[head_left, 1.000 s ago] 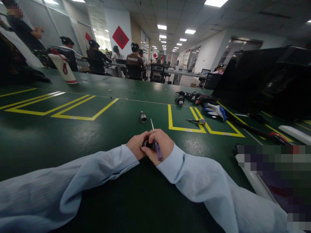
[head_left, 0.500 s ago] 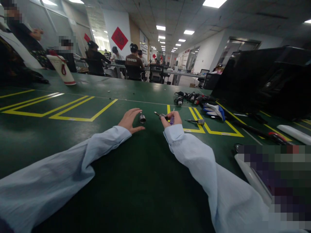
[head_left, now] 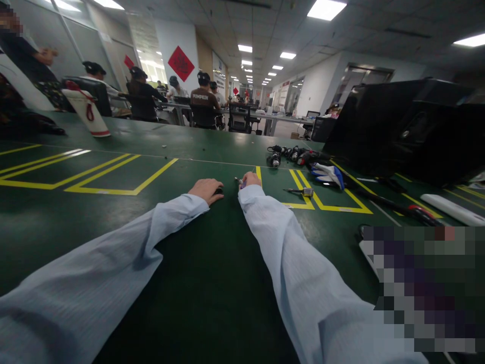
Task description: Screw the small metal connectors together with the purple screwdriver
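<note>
Metal piece (head_left: 237, 180) in closed right grip (head_left: 250, 180); left grip (head_left: 206, 190) half-curled, contents unclear.

Bright metal and matt cloth over a low sheen

We see a smooth tabletop (head_left: 113, 222) with a low sheen and flat, smooth yellow tape (head_left: 156, 176) on it. The sleeves (head_left: 178, 217) are matt, creased cloth, and the glove (head_left: 328, 175) is cloth too. Bright metal shines on the short tool (head_left: 307, 192) and among the heaped parts (head_left: 275, 160). The piece (head_left: 238, 180) at the right hand (head_left: 250, 179) seems shiny metal, too small for us to be sure.
</note>
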A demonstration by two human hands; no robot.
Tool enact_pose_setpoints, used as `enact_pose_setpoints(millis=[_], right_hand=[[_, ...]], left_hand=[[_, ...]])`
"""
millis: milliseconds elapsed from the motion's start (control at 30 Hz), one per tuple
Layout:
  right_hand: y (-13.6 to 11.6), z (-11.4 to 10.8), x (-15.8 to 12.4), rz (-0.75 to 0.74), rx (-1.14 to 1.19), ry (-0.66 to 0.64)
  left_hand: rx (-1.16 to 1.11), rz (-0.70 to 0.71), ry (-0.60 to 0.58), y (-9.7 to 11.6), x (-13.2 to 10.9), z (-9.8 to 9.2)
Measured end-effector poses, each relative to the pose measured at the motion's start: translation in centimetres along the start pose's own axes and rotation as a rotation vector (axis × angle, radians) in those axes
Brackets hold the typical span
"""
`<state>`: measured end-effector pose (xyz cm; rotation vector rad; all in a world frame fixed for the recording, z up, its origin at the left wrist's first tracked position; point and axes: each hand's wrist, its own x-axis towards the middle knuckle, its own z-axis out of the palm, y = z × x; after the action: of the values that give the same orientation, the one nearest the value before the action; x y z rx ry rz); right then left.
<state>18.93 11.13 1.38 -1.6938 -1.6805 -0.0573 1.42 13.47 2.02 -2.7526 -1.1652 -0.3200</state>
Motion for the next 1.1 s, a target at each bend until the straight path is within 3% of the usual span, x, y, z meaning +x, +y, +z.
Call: enact_pose_setpoints(millis=[167,333,433,533,633,733,833,967,1100], right_hand=[[-0.3,-0.7,-0.4,0.058,0.025,0.042],[-1.6,-1.8,-3.1,0.074,0.139,0.136],[-3.0,-2.8,-6.6,0.116,0.567,0.298],[-4.7,-4.6,-11.0,0.16,0.956,0.235],[-6.0,-6.6,-14.7,0.139,1.203,0.12],[-6.4,-7.8,-16.6,0.055,1.193,-0.043],[-6.3,-8.0,-16.9,0.04,1.043,-0.138],[-6.4,-7.8,-16.5,0.025,0.839,-0.137],[-6.8,-8.1,-16.5,-0.091,0.635,-0.094]], left_hand=[[-0.033,0.053,-0.005,1.2,-1.5,-0.8],[-0.328,0.166,0.011,3.1,-5.2,-1.6],[-0.493,0.178,0.034,4.3,-7.4,-1.9],[-0.603,0.127,-0.007,5.4,-8.9,-2.2],[-0.663,0.049,-0.038,6.1,-9.6,-2.5],[-0.676,0.085,-0.004,6.4,-9.7,-2.8],[-0.663,0.158,0.003,6.5,-9.6,-2.9],[-0.632,0.214,-0.022,6.5,-9.6,-2.7],[-0.581,0.228,-0.054,6.5,-9.7,-2.2]])
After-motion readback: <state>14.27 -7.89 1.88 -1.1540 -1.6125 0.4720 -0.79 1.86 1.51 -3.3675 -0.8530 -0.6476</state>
